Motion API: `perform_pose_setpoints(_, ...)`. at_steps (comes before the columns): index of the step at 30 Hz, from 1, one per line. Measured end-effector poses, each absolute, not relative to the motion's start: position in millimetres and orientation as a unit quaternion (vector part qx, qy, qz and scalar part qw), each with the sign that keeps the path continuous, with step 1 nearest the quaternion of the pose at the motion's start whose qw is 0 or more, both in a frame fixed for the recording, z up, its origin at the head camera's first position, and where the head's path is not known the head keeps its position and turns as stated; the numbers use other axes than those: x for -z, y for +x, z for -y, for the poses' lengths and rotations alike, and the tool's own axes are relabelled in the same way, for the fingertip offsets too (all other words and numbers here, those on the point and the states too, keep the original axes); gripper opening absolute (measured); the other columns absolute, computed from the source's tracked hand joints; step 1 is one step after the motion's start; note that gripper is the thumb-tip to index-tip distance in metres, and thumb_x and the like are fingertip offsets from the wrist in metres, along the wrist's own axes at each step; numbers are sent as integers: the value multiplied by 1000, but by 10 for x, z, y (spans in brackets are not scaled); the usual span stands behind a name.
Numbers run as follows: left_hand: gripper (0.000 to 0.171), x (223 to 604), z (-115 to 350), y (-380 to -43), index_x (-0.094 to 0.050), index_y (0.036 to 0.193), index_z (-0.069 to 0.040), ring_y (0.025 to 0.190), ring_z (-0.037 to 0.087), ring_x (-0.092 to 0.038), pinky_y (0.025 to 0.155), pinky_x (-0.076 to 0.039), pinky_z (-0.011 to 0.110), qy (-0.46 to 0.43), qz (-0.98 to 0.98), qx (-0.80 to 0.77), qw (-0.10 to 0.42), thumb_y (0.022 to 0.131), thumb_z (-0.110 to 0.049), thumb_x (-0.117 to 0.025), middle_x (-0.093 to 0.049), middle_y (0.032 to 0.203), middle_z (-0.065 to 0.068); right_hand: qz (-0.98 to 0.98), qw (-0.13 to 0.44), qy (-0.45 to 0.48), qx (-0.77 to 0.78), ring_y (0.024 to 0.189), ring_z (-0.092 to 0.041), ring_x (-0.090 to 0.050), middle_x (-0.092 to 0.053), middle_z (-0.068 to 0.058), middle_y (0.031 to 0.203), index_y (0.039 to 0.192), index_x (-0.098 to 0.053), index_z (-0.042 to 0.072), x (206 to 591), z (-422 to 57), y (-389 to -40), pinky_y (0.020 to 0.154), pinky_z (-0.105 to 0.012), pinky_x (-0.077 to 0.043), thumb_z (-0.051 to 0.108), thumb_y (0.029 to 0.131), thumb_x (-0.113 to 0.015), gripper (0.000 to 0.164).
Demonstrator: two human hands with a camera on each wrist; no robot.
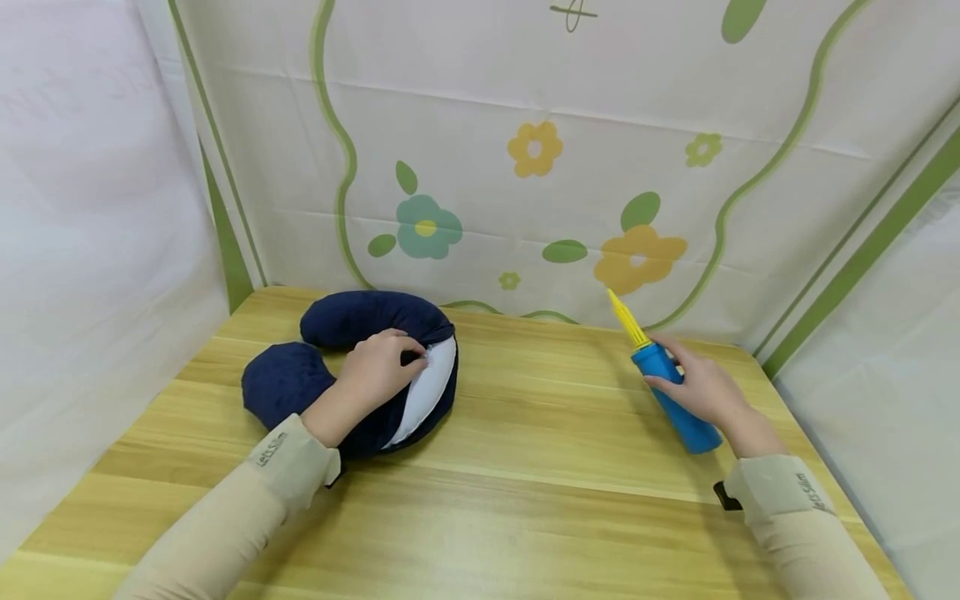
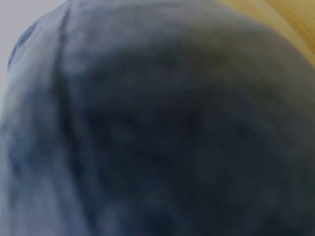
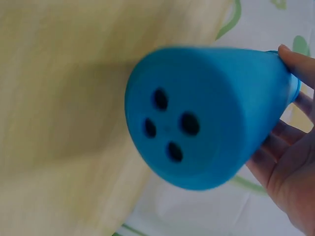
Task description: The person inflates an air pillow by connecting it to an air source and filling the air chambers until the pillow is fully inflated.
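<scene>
A navy C-shaped neck pillow (image 1: 281, 383) lies on the left of the table, a white strip (image 1: 435, 387) showing through an opening along its right side. My left hand (image 1: 375, 367) reaches over the pillow, thumb and forefinger pinching at the upper edge of that strip; the small bit between them is hidden. Dark pillow fabric (image 2: 172, 123) fills the left wrist view, blurred. On the right, my right hand (image 1: 701, 387) grips a blue hand air pump (image 1: 686, 425) near its collar, yellow nozzle (image 1: 624, 317) tilted up and left. Several round holes dot the pump's base (image 3: 167, 164) in the right wrist view.
The wood-grain table (image 1: 510, 533) runs back to a white cloth backdrop (image 1: 465, 100) printed with flowers and green lines. White cloth also hangs at the left side (image 1: 90, 250) and right side (image 1: 885, 350).
</scene>
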State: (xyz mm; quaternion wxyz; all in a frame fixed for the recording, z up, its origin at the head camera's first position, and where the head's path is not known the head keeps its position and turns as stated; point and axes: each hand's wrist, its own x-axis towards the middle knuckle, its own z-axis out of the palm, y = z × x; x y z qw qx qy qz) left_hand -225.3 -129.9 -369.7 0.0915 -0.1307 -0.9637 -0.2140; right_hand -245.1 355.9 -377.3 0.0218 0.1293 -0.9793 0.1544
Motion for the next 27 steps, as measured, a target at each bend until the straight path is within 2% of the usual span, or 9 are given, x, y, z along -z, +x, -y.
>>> perform_pose_setpoints(4, 27, 3709, 1333, -2256, -79, 120, -15, 81, 32, -70, 69, -56, 47, -131, 964, 222, 61, 98, -30, -72, -69, 126, 17, 981, 15, 116, -156, 104, -51, -62, -57, -37, 128, 160, -30, 9, 3824, -3643, -2451, 75, -58, -53, 54, 100, -62, 81)
perform_pose_setpoints(6, 28, 3715, 1341, -2266, -78, 121, -15, 80, 30, -70, 68, -56, 44, -133, 964, 224, 52, 98, -30, -72, -69, 128, 15, 982, 8, 108, -155, 104, -51, -62, -56, -39, 128, 159, -31, 7, 3843, -3683, -2456, 74, -58, -53, 52, 99, -64, 82)
perform_pose_setpoints(7, 28, 3717, 1342, -2271, -78, 121, -15, 83, 30, -70, 69, -56, 45, -132, 964, 226, 48, 98, -30, -72, -68, 130, 15, 983, 4, 104, -154, 103, -51, -62, -56, -39, 127, 159, -31, 6, 3851, -3703, -2459, 73, -57, -54, 51, 99, -64, 82)
perform_pose_setpoints(11, 22, 3721, 1332, -2279, -81, 114, -15, 114, 36, -66, 89, -55, 50, -140, 964, 217, 65, 96, -26, -75, -64, 136, 16, 984, -12, 93, -151, 95, -46, -64, -59, -38, 120, 157, -32, 1, 3885, -3781, -2471, 69, -54, -54, 49, 99, -66, 82)
perform_pose_setpoints(18, 10, 3775, 1278, -2274, -83, 97, -13, 108, 32, -68, 88, -56, 48, -148, 964, 197, 104, 91, -21, -81, -70, 123, 11, 985, -31, 85, -150, 93, -42, -65, -63, -36, 113, 153, -36, -5, 3975, -3889, -2456, 70, -53, -54, 50, 98, -67, 84)
perform_pose_setpoints(27, 8, 3760, 1247, -2275, -82, 93, -12, 107, 32, -68, 87, -56, 47, -147, 962, 199, 114, 89, -18, -83, -70, 122, 12, 985, -53, 84, -143, 88, -37, -66, -65, -31, 108, 151, -36, -7, 4009, -3895, -2515, 69, -50, -53, 49, 98, -67, 83)
